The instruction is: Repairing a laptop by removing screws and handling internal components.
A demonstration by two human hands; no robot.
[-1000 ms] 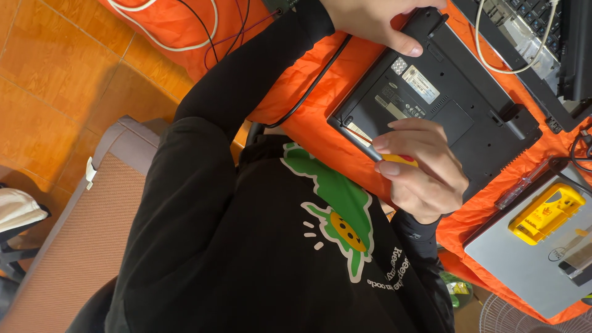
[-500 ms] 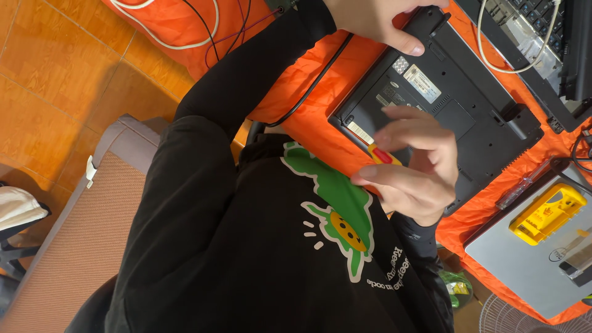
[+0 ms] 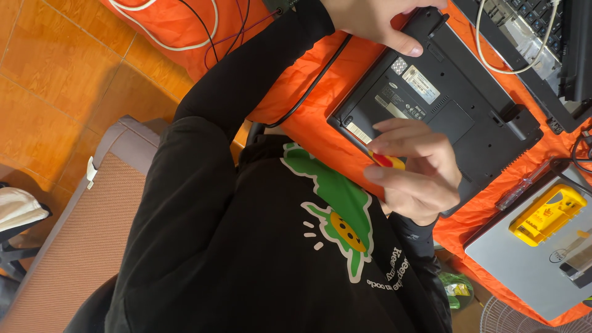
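A black laptop [image 3: 456, 105] lies bottom-up on an orange cloth [image 3: 320, 117]. My left hand [image 3: 370, 18], at the top of the view, grips the laptop's far corner with the thumb pressed on the base. My right hand [image 3: 416, 176] is at the laptop's near edge, its fingers closed around a small screwdriver with a red and yellow handle [image 3: 387, 161]. The screwdriver's tip is hidden behind my fingers. My black sweatshirt with a green print [image 3: 333, 216] fills the lower middle.
A silver closed laptop [image 3: 530, 271] carries a yellow tool [image 3: 546, 214] at the lower right. Another opened machine with a keyboard [image 3: 530, 24] and a white cable sits at the top right. Black cables cross the cloth. A brown chair [image 3: 80, 234] stands at left on orange floor tiles.
My right hand's fingers have shifted around the screwdriver handle, so that red shows now where yellow showed before. The left hand and the laptop have stayed in place.
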